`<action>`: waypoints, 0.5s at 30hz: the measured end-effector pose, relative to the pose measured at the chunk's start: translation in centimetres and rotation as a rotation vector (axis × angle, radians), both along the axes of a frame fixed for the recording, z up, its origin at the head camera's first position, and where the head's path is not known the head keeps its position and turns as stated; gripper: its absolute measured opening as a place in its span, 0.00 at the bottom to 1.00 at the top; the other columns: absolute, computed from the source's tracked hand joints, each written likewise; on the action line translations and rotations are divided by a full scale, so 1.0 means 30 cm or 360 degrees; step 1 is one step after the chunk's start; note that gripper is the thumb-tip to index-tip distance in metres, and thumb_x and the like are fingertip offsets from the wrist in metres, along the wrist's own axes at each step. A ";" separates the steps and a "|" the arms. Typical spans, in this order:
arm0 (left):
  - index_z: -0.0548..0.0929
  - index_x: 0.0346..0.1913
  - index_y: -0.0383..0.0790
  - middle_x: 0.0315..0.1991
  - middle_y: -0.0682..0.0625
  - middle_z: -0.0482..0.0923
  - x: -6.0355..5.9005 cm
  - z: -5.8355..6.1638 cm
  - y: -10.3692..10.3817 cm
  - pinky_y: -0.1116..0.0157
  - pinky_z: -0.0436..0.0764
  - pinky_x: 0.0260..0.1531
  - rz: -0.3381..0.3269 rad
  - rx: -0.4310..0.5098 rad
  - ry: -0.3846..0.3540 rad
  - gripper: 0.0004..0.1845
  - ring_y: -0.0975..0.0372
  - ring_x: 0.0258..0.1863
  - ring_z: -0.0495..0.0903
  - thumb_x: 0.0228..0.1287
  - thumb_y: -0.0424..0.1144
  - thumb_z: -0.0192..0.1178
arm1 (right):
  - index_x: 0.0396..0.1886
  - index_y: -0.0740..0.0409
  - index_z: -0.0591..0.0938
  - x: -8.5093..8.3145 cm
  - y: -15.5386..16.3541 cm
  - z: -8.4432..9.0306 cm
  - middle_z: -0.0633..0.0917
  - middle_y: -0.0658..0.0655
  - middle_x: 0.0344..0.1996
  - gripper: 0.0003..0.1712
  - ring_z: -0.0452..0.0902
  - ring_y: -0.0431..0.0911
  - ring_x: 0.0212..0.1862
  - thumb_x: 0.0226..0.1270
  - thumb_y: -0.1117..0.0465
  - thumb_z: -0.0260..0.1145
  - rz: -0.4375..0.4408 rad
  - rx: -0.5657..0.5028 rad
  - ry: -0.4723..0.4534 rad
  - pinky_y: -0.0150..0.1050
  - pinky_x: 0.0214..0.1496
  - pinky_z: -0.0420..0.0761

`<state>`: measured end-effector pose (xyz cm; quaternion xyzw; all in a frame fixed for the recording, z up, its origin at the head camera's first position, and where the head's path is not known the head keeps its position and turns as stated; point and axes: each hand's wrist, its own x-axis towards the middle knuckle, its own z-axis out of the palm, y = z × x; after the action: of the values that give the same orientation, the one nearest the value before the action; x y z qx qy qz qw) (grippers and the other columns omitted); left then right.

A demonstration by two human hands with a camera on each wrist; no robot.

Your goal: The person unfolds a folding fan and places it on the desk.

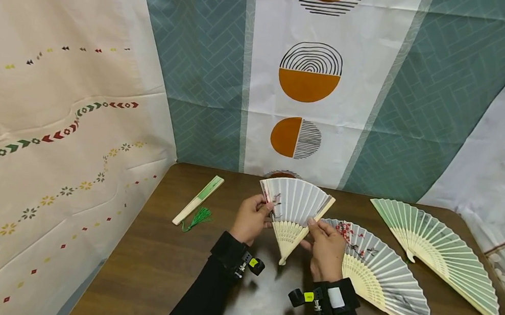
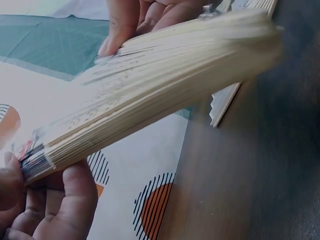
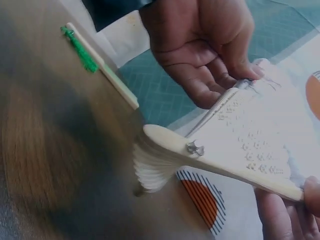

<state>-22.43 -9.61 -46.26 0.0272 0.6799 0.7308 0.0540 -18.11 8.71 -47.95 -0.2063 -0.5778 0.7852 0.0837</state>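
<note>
Nearest the camera, two black sleeves carry wrist-mounted cameras, and just beyond them both hands meet over the dark wooden table around a half-open fan. The left hand pinches the fan's left outer edge, fingers curled round the guard rib and the leaf, while the right hand grips the right guard rib, thumb on top; holding each outer rib separately is, I judge, what lets the spread of the leaf be controlled. The fan is held just above the table, between the hands, its pivot end pointing down toward the person and its pale pleated leaf fanning up and away toward the backdrop, so its long axis runs roughly near to far, leaning slightly left at the top. The right wrist view shows the rivet and the stacked bamboo slats gathered beneath it. Just right of the right hand, a fully open fan with red blossoms lies flat on the table, probably set aside there. Farther right lies an open green fan. To the left, well apart, a closed fan with a green tassel lies slanted. Behind everything hangs a patterned cloth backdrop.
</note>
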 end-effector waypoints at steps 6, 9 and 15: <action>0.83 0.61 0.21 0.38 0.51 0.84 -0.001 0.008 -0.002 0.66 0.91 0.36 0.0082 0.0046 -0.0024 0.12 0.67 0.35 0.85 0.90 0.27 0.55 | 0.63 0.76 0.83 -0.004 0.006 -0.004 0.86 0.43 0.33 0.19 0.85 0.35 0.33 0.85 0.64 0.71 -0.0075 -0.0010 0.0016 0.31 0.30 0.94; 0.82 0.61 0.20 0.38 0.51 0.83 0.001 0.014 -0.001 0.66 0.90 0.36 0.0128 0.0098 -0.0021 0.12 0.66 0.35 0.84 0.89 0.26 0.55 | 0.61 0.75 0.84 -0.008 0.006 -0.005 0.85 0.44 0.33 0.16 0.84 0.36 0.33 0.85 0.66 0.71 -0.0132 -0.0071 0.0047 0.30 0.29 0.93; 0.81 0.63 0.19 0.42 0.49 0.86 0.006 0.019 0.002 0.68 0.90 0.35 0.0203 0.0249 -0.0011 0.13 0.66 0.37 0.87 0.90 0.26 0.53 | 0.66 0.73 0.82 -0.005 0.015 -0.003 0.87 0.45 0.33 0.19 0.87 0.34 0.34 0.87 0.64 0.68 -0.0152 -0.0189 0.0059 0.29 0.31 0.93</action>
<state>-22.26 -9.56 -45.68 -0.0145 0.6208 0.7838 0.0074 -18.25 9.16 -48.03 -0.2237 -0.5182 0.8168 0.1193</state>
